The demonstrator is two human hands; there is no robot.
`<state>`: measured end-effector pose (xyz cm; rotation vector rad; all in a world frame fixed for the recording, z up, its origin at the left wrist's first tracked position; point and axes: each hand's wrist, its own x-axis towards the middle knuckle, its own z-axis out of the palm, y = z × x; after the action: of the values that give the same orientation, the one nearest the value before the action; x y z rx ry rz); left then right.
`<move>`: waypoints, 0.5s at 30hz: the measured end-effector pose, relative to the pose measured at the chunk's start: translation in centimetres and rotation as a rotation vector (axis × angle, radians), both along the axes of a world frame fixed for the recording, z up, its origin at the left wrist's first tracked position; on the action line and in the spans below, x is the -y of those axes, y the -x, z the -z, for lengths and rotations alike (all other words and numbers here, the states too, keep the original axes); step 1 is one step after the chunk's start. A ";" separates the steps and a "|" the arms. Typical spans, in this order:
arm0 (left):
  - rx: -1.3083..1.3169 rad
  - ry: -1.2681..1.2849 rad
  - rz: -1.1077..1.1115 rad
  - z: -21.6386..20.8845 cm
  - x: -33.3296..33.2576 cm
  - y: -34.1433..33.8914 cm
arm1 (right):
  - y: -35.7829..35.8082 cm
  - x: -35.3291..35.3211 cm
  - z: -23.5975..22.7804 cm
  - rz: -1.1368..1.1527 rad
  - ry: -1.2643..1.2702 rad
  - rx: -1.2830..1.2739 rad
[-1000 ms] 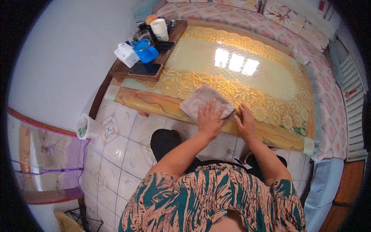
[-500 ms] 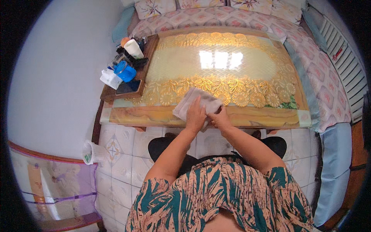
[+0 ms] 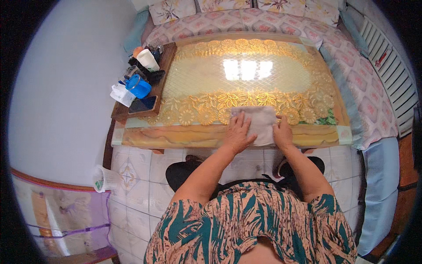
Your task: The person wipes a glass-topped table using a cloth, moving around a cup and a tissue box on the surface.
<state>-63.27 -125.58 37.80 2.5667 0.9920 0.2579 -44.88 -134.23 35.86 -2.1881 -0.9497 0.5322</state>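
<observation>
A pale greyish-pink cloth (image 3: 260, 122), folded into a rough rectangle, lies flat at the near side of the table (image 3: 184, 135). On its left part rests my left hand (image 3: 238, 135), palm down with the fingers stretched out and apart. My right hand (image 3: 282, 133) is at the cloth's right edge, with fingers and thumb closed on that edge. Beneath the cloth is a gold flower-patterned lace cover (image 3: 205, 115) under a clear, shiny sheet.
At the table's left end, a dark wooden tray (image 3: 165, 70) holds a blue pot (image 3: 138, 87), a white paper roll (image 3: 148, 60), a tissue pack (image 3: 122, 94) and a phone (image 3: 142, 104). Sofas (image 3: 365, 83) line the far and right sides. A white bin (image 3: 105, 179) stands on the floor.
The cloth has moved right and now lies flatter and squarer. Both hands have shifted right and farther apart; the left lies on the cloth, the right holds its right edge.
</observation>
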 end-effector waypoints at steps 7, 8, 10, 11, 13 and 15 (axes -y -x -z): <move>0.396 -0.142 -0.161 3.7 -5.6 4.9 | -0.9 1.7 -1.5 -0.195 -0.106 0.620; 0.288 -0.243 -0.240 4.4 -6.9 6.7 | 0.2 1.4 -2.1 -0.269 -0.132 0.582; 0.144 -0.348 -0.380 5.3 -8.6 9.8 | 2.6 0.1 -1.8 -0.400 -0.176 0.592; 0.114 -0.349 -0.443 5.7 -8.7 10.4 | 3.9 -0.6 -0.9 -0.457 -0.191 0.646; 0.108 -0.332 -0.463 5.7 -8.0 9.6 | 5.6 -1.3 -0.5 -0.427 -0.121 0.535; 0.102 -0.302 -0.508 5.0 -7.6 9.3 | 6.8 -1.9 -0.5 -0.406 -0.080 0.503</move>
<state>-72.59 -117.94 32.84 2.4740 1.6615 0.7138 -51.68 -132.31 36.38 -2.0999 -1.6721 0.1096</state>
